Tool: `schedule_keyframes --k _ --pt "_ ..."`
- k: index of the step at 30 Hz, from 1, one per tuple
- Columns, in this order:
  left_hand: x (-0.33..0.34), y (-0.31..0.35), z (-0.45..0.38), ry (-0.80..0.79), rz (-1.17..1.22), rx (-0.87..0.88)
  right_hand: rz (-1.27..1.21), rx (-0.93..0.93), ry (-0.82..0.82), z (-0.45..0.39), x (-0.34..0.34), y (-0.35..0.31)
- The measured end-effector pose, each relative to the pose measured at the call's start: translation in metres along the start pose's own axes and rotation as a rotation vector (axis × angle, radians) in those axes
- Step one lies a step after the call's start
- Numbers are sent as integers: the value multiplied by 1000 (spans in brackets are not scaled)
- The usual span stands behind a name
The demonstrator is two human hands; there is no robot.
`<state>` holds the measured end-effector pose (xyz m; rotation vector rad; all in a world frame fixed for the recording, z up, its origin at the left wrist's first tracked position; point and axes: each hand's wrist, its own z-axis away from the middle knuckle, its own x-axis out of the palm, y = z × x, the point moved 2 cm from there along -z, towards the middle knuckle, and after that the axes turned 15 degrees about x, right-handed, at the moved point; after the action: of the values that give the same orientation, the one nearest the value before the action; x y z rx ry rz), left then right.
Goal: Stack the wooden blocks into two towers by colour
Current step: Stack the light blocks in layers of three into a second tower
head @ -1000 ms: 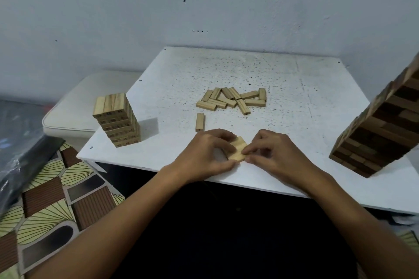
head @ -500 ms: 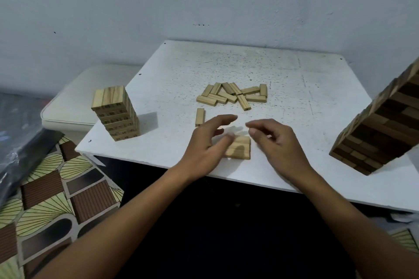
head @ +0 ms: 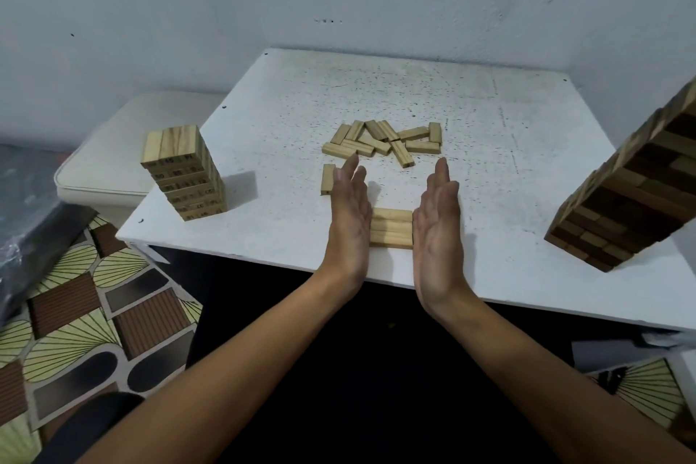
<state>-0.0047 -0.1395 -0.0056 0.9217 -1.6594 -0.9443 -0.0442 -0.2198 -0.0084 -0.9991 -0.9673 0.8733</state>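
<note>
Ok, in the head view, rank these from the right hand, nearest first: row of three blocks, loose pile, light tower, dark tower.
From the right hand:
1. Row of three blocks, touching its palm side.
2. Loose pile, just beyond the fingers.
3. Dark tower, far right.
4. Light tower, far left.

A home room is being suggested by a scuffed white table against painted walls, a cushioned stool and patterned floor covering

Flat hands flanking three light blocks
</note>
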Motion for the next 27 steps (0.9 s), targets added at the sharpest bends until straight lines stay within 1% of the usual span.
schedule_keyframes --k 6,9,10,12,15,18,20,22,27 --pt "2 -2 1 0 -10 8 13 -8 17 -2 0 1" --pt "0 -3 1 -12 -50 35 38 -10 61 -1 -3 -2" --pt "-3 -1 1 -28 -113 72 79 -22 84 -1 -6 -5" --pt "-10 5 1 -76 -335 189 210 -82 121 -4 -16 -13" --pt "-28 10 -7 -201 -659 309 589 -198 99 -15 -37 -25" --pt "-44 12 -16 -440 -907 304 900 -188 -39 -23 -55 -28" --pt "-50 17 -19 -584 -1001 285 1046 -196 -111 -24 -61 -29" --pt "-51 17 -19 -661 -1041 278 1100 -191 -141 -24 -64 -29" --pt "-54 14 -22 -672 -1057 351 1119 -207 -135 -24 -63 -27"
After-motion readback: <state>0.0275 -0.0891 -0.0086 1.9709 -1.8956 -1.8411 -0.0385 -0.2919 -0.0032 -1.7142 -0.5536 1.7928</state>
